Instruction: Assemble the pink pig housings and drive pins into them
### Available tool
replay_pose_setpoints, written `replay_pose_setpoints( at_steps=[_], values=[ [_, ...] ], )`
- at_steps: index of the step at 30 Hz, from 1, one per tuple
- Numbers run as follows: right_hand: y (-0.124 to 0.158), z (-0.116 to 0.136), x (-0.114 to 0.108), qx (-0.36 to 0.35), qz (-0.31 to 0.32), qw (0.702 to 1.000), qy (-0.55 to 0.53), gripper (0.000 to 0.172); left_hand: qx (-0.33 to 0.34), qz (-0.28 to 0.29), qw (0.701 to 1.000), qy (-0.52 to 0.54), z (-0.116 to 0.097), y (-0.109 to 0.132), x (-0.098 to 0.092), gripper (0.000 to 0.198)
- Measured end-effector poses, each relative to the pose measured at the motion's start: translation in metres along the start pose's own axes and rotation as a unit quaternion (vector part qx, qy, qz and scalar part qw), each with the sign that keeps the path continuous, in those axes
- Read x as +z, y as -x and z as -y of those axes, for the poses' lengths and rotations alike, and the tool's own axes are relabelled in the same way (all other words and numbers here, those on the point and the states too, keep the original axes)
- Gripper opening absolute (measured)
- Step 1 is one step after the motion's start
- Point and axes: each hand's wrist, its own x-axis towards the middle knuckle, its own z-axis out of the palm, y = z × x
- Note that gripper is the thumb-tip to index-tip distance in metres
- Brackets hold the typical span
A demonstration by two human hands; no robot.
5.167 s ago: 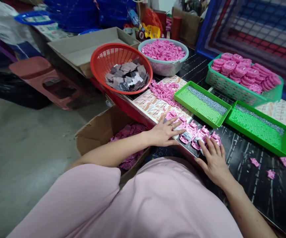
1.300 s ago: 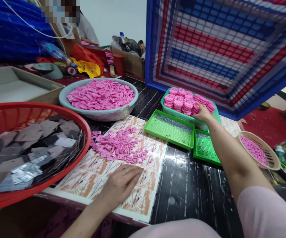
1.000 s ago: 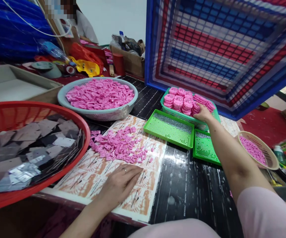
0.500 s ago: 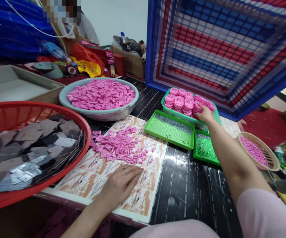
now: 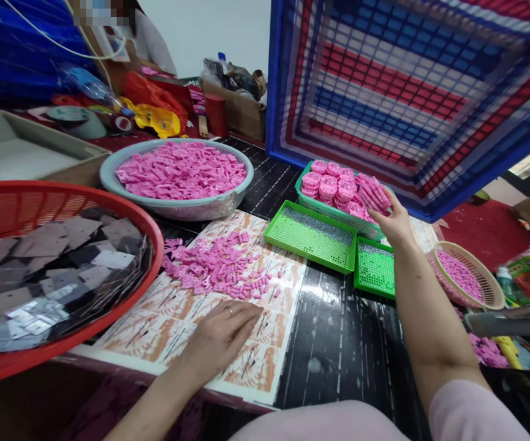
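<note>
Right hand [image 5: 396, 222] has now gripped pink parts [image 5: 372, 193] at the far green basket [image 5: 328, 210], pickup underway; left hand [image 5: 222, 334] lies loose

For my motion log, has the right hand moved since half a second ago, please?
Yes: the right hand shifted rightward relative to the green rectangular plastic basket of pink parts.

right hand [image 5: 392, 215] on the pink stuff, left hand [image 5: 222, 331] flat on the patterned sheet [image 5: 255, 364]
the right's got thumb and fingers round the end of a slanted row of pink pieces [image 5: 370, 191] in the teal basket [image 5: 366, 228], two green trays [image 5: 310, 242] just in front. loose pink pile [image 5: 219, 263] near the left's fingertips, red basket [image 5: 157, 257] of grey plates [image 5: 76, 263] beside it.
</note>
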Motion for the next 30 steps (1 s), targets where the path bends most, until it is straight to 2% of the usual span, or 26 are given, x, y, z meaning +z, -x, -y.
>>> replay_pose_setpoints(
  at_steps=[4, 7, 9, 12, 14, 18, 22, 24, 28, 30],
  values=[
    [0.063, 0.044, -0.004, -0.014, 0.039, 0.995, -0.09, 0.076, -0.021, 0.017, 1.0, 0.003, -0.001, -0.001, 0.001, 0.025],
    [0.118, 0.065, 0.0, -0.023, 0.12, 0.973, -0.197, 0.071, -0.035, 0.042, 0.998, 0.013, -0.003, 0.0, 0.002, 0.026],
    [0.154, 0.07, 0.002, -0.024, 0.183, 0.955, -0.233, 0.068, -0.046, 0.058, 0.997, 0.027, -0.005, 0.001, 0.0, 0.028],
    [0.2, 0.067, 0.003, -0.051, 0.258, 0.946, -0.191, 0.068, -0.083, 0.086, 0.991, 0.058, -0.011, -0.004, -0.006, 0.035],
    [0.221, 0.063, 0.002, -0.096, 0.287, 0.944, -0.133, 0.07, -0.051, 0.127, 0.988, 0.072, -0.018, -0.015, -0.009, 0.051],
    [0.242, 0.058, 0.002, -0.191, 0.334, 0.919, -0.086, 0.074, 0.069, 0.226, 0.967, 0.095, -0.039, -0.049, -0.005, 0.084],
    [0.249, 0.051, 0.009, -0.256, 0.344, 0.9, -0.078, 0.076, 0.137, 0.356, 0.916, 0.122, -0.063, -0.072, 0.012, 0.099],
    [0.251, 0.047, 0.011, -0.258, 0.338, 0.902, -0.077, 0.077, 0.137, 0.378, 0.906, 0.136, -0.072, -0.073, 0.019, 0.102],
    [0.254, 0.043, 0.011, -0.247, 0.305, 0.915, -0.098, 0.078, 0.102, 0.375, 0.914, 0.114, -0.081, -0.068, 0.023, 0.089],
    [0.254, 0.042, 0.009, -0.214, 0.291, 0.927, -0.096, 0.084, 0.092, 0.382, 0.915, 0.089, -0.084, -0.066, 0.022, 0.084]
  ],
)
